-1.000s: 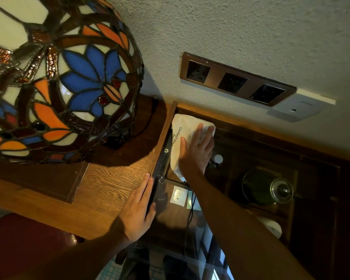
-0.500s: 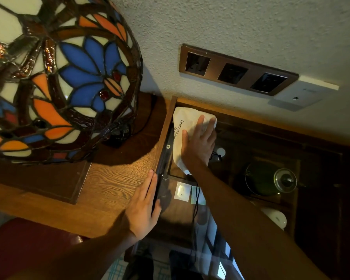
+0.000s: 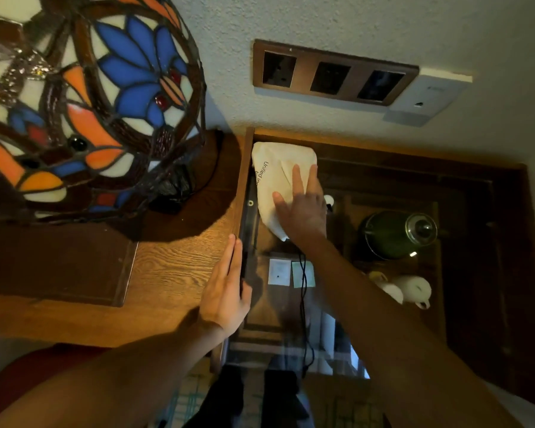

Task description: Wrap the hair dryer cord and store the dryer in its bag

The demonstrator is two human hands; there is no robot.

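lamp shade (image 3: pixel 84 97): showing blue, orange and cream stained-glass flowers
bag (image 3: pixel 275 177): looking cream, bearing dark lettering
socket plate (image 3: pixel 334 74): appearing bronze-brown

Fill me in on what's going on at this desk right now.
A person is pressing their right hand flat on a cream cloth drawstring bag with black print, which lies in the back left corner of a dark recessed compartment beside the wooden desktop. Their left hand rests flat along the compartment's edge. A thin black cord trails out from under the right wrist. The dryer itself isn't visible.
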